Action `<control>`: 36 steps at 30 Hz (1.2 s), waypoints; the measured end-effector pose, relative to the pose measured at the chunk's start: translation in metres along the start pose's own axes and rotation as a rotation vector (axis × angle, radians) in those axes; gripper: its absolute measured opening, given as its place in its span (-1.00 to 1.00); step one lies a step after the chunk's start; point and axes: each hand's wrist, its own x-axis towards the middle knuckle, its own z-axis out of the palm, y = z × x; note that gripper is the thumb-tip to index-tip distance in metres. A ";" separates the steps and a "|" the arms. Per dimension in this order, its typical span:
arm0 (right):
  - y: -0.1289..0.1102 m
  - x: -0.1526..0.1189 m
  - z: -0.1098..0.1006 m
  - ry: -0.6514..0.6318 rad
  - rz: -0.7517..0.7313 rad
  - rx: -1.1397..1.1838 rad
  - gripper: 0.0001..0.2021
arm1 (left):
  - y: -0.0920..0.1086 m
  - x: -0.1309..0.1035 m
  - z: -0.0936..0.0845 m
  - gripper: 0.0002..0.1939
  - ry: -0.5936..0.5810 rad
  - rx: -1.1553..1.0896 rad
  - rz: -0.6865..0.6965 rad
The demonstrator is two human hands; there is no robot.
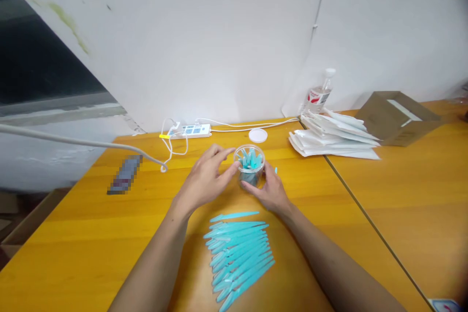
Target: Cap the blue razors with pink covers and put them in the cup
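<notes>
A clear round plastic jar [250, 178] stands on the table, with short turquoise pieces [250, 159] inside it. My right hand [272, 190] is wrapped around the jar's right side, its thumb across the front. At the left of the rim, my left hand [204, 175] has its thumb and index finger against the jar; its other fingers are partly hidden. Closer to me lies a fanned row of slim turquoise eyebrow razors [241, 253], with a single razor [236, 216] along the row's far edge. Behind the jar a round white lid [258, 135] rests flat.
A white power strip [195, 130] with cables sits by the wall. At the left lies a blurred-out phone-like object [125, 174]. White envelopes [332, 139], a water bottle [319, 95] and a cardboard box [397, 119] stand at the right. A seam [365, 209] crosses the tabletop.
</notes>
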 end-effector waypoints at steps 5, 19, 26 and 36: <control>0.000 0.000 0.000 -0.001 -0.002 0.015 -0.29 | -0.036 -0.061 0.003 -0.74 -0.325 -0.050 -0.201; -0.001 -0.001 0.000 0.008 0.036 -0.043 -0.33 | -0.062 -0.116 0.029 -0.77 -0.303 -0.218 -0.346; 0.001 -0.001 0.001 0.008 0.023 -0.032 -0.30 | -0.021 -0.086 -0.011 -0.91 0.529 -0.360 -0.192; 0.000 0.000 0.000 -0.002 -0.002 -0.020 -0.31 | 0.026 0.019 -0.011 -0.88 0.198 0.044 0.197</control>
